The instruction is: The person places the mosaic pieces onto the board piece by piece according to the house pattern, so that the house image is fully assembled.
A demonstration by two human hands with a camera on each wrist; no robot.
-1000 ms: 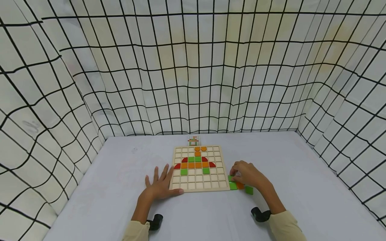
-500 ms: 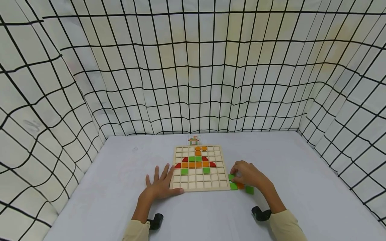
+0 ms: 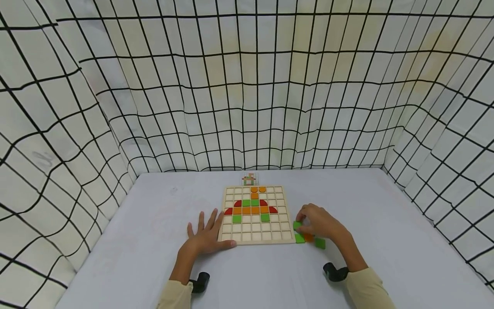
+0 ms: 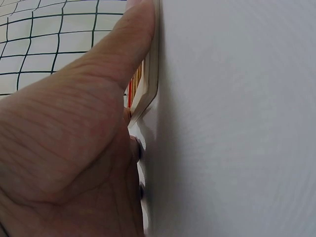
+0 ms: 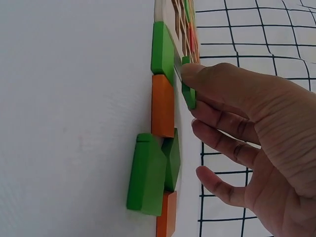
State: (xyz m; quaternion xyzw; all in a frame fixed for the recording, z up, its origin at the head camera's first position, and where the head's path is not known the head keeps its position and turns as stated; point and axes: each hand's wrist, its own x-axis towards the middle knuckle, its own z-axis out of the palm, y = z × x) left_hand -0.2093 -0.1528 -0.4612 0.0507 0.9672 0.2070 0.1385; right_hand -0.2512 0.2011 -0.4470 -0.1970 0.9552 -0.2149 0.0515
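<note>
A wooden grid board (image 3: 247, 236) lies on the white table, with red, orange and green tiles set in some of its squares. My left hand (image 3: 206, 238) rests at the board's front left corner, fingers spread along the side and thumb on the front edge. In the left wrist view that thumb (image 4: 123, 47) lies over the board's rim (image 4: 153, 74). Beside the board's right edge, my right hand (image 3: 318, 221) pinches a green tile (image 5: 188, 95) between thumb and fingertips. Close below it are another green tile (image 5: 163, 49) and an orange tile (image 5: 163, 106).
More loose tiles lie right of the board, among them a green tile (image 3: 320, 243) and, in the right wrist view, an orange tile (image 5: 167, 215). A small pattern card (image 3: 249, 179) sits behind the board. Black netting (image 3: 254, 107) over white sheets surrounds the table (image 3: 154, 206).
The head view has shifted slightly. Both hands keep nearly the same places, the right still pinching the green tile.
</note>
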